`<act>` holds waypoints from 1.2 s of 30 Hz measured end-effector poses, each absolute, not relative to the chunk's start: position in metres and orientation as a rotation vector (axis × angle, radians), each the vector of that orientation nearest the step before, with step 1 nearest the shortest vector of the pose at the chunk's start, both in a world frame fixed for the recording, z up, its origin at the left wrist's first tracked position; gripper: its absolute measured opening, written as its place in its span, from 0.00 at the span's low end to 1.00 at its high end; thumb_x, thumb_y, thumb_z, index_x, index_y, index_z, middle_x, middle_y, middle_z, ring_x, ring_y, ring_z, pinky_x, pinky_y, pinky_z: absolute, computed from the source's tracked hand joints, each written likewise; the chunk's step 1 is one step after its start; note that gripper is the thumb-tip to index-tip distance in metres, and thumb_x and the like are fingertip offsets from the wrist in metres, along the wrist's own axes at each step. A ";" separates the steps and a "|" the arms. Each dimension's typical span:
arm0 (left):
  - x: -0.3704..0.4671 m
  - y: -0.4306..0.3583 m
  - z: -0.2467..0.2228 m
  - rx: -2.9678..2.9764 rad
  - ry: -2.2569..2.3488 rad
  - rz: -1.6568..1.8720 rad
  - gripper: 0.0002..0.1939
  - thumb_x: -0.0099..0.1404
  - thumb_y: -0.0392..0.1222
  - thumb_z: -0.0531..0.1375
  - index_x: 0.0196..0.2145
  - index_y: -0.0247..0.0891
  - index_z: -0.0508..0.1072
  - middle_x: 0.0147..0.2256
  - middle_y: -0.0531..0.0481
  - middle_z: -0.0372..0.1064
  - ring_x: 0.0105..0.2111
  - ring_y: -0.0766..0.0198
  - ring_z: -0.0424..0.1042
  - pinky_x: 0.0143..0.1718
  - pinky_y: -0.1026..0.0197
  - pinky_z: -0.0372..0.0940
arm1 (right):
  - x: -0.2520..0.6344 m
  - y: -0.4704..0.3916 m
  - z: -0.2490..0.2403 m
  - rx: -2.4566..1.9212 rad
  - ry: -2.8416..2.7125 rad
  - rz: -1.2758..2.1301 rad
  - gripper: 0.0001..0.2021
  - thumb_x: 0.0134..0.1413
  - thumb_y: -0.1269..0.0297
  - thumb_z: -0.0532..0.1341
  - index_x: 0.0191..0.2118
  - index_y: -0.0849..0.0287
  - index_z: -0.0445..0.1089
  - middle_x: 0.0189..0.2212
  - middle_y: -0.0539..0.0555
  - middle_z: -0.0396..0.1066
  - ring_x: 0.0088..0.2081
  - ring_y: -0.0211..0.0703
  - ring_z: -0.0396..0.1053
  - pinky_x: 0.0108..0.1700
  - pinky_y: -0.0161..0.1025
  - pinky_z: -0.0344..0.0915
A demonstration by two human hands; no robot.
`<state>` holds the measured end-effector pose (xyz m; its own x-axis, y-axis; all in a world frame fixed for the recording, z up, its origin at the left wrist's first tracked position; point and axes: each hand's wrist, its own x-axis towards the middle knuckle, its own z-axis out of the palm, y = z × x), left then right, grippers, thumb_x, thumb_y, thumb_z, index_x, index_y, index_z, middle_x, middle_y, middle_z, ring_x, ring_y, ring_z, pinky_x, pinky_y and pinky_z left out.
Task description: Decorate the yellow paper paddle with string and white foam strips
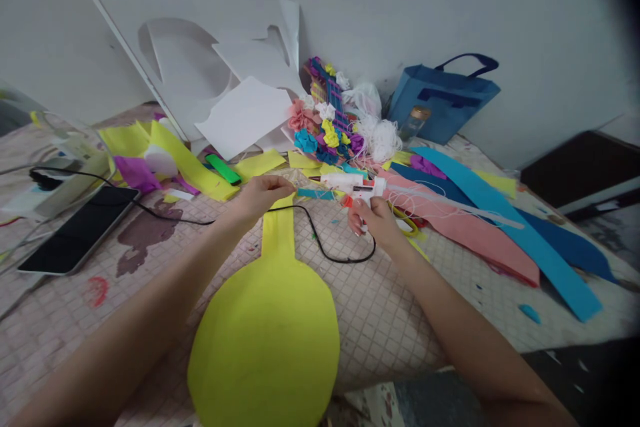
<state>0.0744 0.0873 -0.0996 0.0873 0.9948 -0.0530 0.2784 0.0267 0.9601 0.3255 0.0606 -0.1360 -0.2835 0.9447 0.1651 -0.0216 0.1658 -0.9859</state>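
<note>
the big yellow paddle shape [265, 340] lies on the table [385, 313], with the left hand [261, 197] at the shape's far end, its grip pinching or not i cannot tell, the right hand [379, 219] wrapped around a white glue gun [369, 191] right of the shape's handle, and paper flowers [325, 127], then a blue bag [443, 107], beyond the shape.

Plain pale grey wall [525, 20] behind; covered table [390, 313] (grid-patterned, stained); dark floor [600, 363] lower right; light soft, dim.
</note>
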 end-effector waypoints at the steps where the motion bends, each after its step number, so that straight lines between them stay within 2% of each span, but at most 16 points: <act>1: 0.073 0.087 -0.100 1.425 1.364 0.955 0.11 0.50 0.45 0.64 0.30 0.35 0.77 0.28 0.50 0.73 0.28 0.67 0.65 0.28 0.65 0.56 | 0.325 0.062 -0.136 -0.932 -1.459 1.297 0.18 0.55 0.46 0.59 0.31 0.59 0.66 0.15 0.43 0.55 0.13 0.31 0.57 0.15 0.31 0.50; 7: 0.064 0.087 -0.097 1.471 1.357 0.896 0.12 0.51 0.43 0.64 0.34 0.34 0.78 0.31 0.49 0.74 0.27 0.68 0.64 0.27 0.66 0.55 | 0.324 0.064 -0.131 -0.928 -1.336 1.324 0.21 0.55 0.46 0.59 0.24 0.58 0.59 0.14 0.43 0.55 0.13 0.30 0.56 0.15 0.30 0.49; 12: 0.066 0.090 -0.098 1.648 1.425 0.874 0.17 0.56 0.52 0.61 0.32 0.33 0.75 0.26 0.49 0.70 0.25 0.67 0.64 0.26 0.65 0.57 | 0.325 0.062 -0.127 -0.940 -1.242 1.370 0.20 0.53 0.45 0.60 0.25 0.57 0.59 0.14 0.43 0.54 0.13 0.30 0.54 0.13 0.30 0.46; 14: 0.067 0.092 -0.099 1.850 1.429 0.880 0.16 0.59 0.50 0.58 0.35 0.33 0.75 0.32 0.45 0.72 0.31 0.63 0.69 0.31 0.63 0.61 | 0.326 0.064 -0.127 -0.939 -1.208 1.400 0.20 0.53 0.43 0.60 0.27 0.57 0.61 0.14 0.42 0.54 0.13 0.31 0.54 0.12 0.30 0.46; 16: 0.067 0.090 -0.098 2.060 1.373 0.873 0.21 0.60 0.48 0.58 0.46 0.34 0.73 0.45 0.41 0.71 0.41 0.58 0.70 0.38 0.60 0.65 | 0.328 0.065 -0.129 -0.933 -1.186 1.428 0.20 0.52 0.43 0.60 0.29 0.57 0.62 0.14 0.42 0.53 0.13 0.31 0.54 0.12 0.30 0.45; 18: 0.064 0.082 -0.097 2.196 1.342 0.840 0.28 0.61 0.51 0.57 0.56 0.35 0.66 0.54 0.39 0.65 0.49 0.53 0.68 0.44 0.56 0.66 | 0.330 0.067 -0.130 -0.942 -1.183 1.432 0.20 0.52 0.43 0.60 0.28 0.57 0.61 0.14 0.42 0.53 0.13 0.31 0.54 0.12 0.30 0.44; 21: 0.051 0.053 -0.095 2.285 1.338 0.737 0.26 0.64 0.54 0.54 0.54 0.35 0.67 0.53 0.39 0.67 0.51 0.51 0.68 0.49 0.51 0.65 | 0.330 0.067 -0.130 -0.956 -1.198 1.423 0.21 0.52 0.43 0.60 0.25 0.57 0.58 0.14 0.43 0.53 0.13 0.31 0.54 0.12 0.30 0.44; 25: 0.030 -0.017 -0.105 2.305 1.268 0.528 0.19 0.68 0.51 0.53 0.52 0.41 0.69 0.50 0.45 0.71 0.48 0.55 0.71 0.49 0.52 0.67 | 0.329 0.064 -0.128 -0.957 -1.223 1.432 0.23 0.53 0.43 0.59 0.22 0.57 0.55 0.14 0.43 0.52 0.13 0.30 0.54 0.12 0.30 0.44; 27: 0.023 -0.057 -0.115 2.367 1.206 0.483 0.18 0.68 0.47 0.55 0.54 0.44 0.67 0.52 0.46 0.69 0.52 0.56 0.68 0.54 0.52 0.65 | 0.329 0.063 -0.127 -0.978 -1.244 1.416 0.23 0.52 0.42 0.59 0.22 0.56 0.54 0.14 0.43 0.52 0.14 0.30 0.54 0.12 0.30 0.44; 30: 0.019 -0.104 -0.128 2.469 1.114 0.515 0.22 0.67 0.42 0.56 0.58 0.46 0.62 0.59 0.46 0.62 0.58 0.57 0.62 0.56 0.53 0.64 | 0.329 0.064 -0.129 -1.023 -1.289 1.352 0.23 0.52 0.41 0.58 0.23 0.56 0.55 0.13 0.43 0.53 0.13 0.30 0.53 0.13 0.30 0.45; 36: 0.025 -0.141 -0.129 2.634 1.027 0.449 0.32 0.60 0.38 0.63 0.61 0.44 0.60 0.64 0.43 0.52 0.64 0.48 0.51 0.59 0.38 0.56 | 0.330 0.067 -0.137 -1.016 -1.347 1.322 0.23 0.52 0.41 0.59 0.24 0.56 0.55 0.14 0.43 0.55 0.14 0.31 0.56 0.14 0.31 0.49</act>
